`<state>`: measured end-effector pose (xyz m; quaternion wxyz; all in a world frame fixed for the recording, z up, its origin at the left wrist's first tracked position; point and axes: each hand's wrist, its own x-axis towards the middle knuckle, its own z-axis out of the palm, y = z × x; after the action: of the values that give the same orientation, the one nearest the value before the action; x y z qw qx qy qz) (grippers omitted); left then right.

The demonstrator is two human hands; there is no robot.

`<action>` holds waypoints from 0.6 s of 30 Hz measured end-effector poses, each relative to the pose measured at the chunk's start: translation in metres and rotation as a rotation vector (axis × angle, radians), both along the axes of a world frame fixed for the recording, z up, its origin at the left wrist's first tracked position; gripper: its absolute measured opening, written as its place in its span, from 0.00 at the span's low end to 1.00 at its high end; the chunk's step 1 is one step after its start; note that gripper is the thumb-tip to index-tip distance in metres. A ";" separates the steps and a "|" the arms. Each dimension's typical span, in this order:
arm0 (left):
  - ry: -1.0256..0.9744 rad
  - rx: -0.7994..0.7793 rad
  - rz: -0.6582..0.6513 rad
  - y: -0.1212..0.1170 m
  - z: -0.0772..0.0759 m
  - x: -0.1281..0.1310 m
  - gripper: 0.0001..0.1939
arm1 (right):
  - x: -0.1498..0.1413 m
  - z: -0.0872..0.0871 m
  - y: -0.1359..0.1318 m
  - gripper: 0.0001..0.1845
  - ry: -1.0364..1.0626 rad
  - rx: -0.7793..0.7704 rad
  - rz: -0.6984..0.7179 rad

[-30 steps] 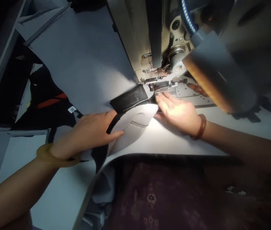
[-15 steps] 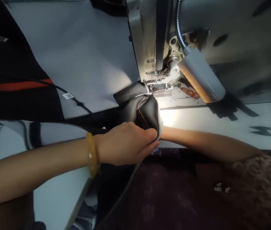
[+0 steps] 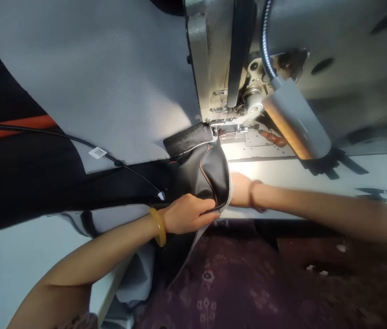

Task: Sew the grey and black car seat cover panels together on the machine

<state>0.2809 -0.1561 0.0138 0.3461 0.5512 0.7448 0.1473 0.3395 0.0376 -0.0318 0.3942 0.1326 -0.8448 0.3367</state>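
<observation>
A black leather-like piece (image 3: 190,169) with orange stitching and a pale grey edge lies folded in front of the sewing machine (image 3: 210,55). Its far end reaches the presser foot (image 3: 215,130). My left hand (image 3: 186,214), with a yellow bangle at the wrist, pinches the near edge between thumb and fingers. On the other side of the fold, my right hand (image 3: 240,189) rests against the pale edge, its fingers hidden behind the material. A dark fuzzy strip (image 3: 188,139) lies beside the foot.
A lit lamp (image 3: 298,119) on a flexible neck hangs right of the needle. Thread snips (image 3: 381,194) lie on the white table (image 3: 282,173) at right. Large grey fabric (image 3: 111,82) spreads at left, crossed by a black cable (image 3: 73,135) with a white tag.
The view has shifted somewhat. My right hand has come partly out from behind the piece, wrist now visible. My left hand still pinches the edge, and the fold looks more spread out.
</observation>
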 end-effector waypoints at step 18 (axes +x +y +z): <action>1.013 0.145 0.026 -0.045 0.036 -0.075 0.20 | -0.042 -0.023 -0.003 0.23 -0.570 0.089 0.296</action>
<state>0.2054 -0.2008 0.0499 -0.0995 0.5666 0.8138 -0.0826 0.2972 0.0347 -0.0551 0.0822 0.1714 -0.9067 0.3764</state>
